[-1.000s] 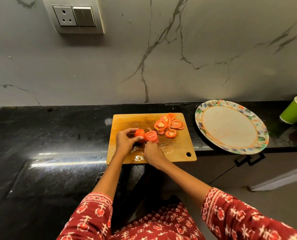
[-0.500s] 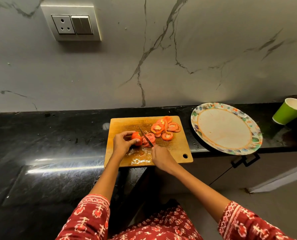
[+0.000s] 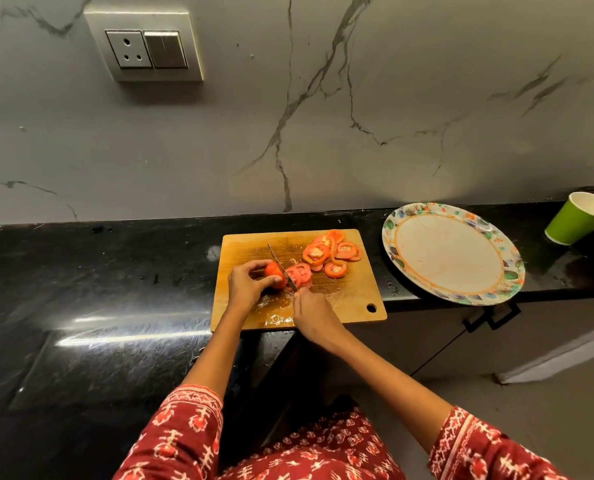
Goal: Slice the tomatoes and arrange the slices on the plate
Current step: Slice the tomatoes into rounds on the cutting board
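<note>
knife [image 3: 277,259] moved onto tomato [image 3: 273,270] | left hand [image 3: 245,285] grips tomato | right hand [image 3: 314,317] grips knife

Both forearms bare, reaching forward from red patterned sleeves, converging toward centre. Left hand [image 3: 245,284] palm-down, fingers curled over the top of a tomato piece [image 3: 274,271], thumb [image 3: 271,280] pressed against its near side. Right hand [image 3: 314,317] knuckles-up, fist wrapped round a knife [image 3: 281,265] handle, wrist angled inward, just beside left hand.
</note>
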The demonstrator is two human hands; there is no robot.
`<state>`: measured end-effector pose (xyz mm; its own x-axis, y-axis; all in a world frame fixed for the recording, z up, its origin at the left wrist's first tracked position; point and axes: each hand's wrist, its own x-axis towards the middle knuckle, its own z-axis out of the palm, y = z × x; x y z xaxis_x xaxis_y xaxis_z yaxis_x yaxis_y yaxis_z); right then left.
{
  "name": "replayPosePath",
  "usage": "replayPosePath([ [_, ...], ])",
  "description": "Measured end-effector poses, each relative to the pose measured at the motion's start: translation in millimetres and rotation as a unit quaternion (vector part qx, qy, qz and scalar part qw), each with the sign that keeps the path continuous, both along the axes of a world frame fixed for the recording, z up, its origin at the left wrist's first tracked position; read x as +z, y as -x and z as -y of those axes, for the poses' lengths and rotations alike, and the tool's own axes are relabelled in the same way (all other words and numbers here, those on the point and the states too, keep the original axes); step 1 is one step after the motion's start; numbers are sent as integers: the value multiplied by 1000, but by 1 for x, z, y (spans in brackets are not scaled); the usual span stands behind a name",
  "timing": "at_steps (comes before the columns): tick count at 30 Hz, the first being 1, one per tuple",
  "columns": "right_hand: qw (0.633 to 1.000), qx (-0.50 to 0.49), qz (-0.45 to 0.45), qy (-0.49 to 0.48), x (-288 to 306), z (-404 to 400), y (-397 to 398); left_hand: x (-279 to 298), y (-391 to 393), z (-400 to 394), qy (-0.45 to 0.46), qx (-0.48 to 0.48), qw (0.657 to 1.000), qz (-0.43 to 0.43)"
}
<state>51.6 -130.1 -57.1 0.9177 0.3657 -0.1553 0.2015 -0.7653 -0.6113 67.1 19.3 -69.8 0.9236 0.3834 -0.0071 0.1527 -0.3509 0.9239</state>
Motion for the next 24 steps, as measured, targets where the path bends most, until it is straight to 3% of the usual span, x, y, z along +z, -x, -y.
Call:
replayPosePath([
  [24,999,-16,11,46,9,-13,1,-1,-3,2,-2,4,1000,-7],
])
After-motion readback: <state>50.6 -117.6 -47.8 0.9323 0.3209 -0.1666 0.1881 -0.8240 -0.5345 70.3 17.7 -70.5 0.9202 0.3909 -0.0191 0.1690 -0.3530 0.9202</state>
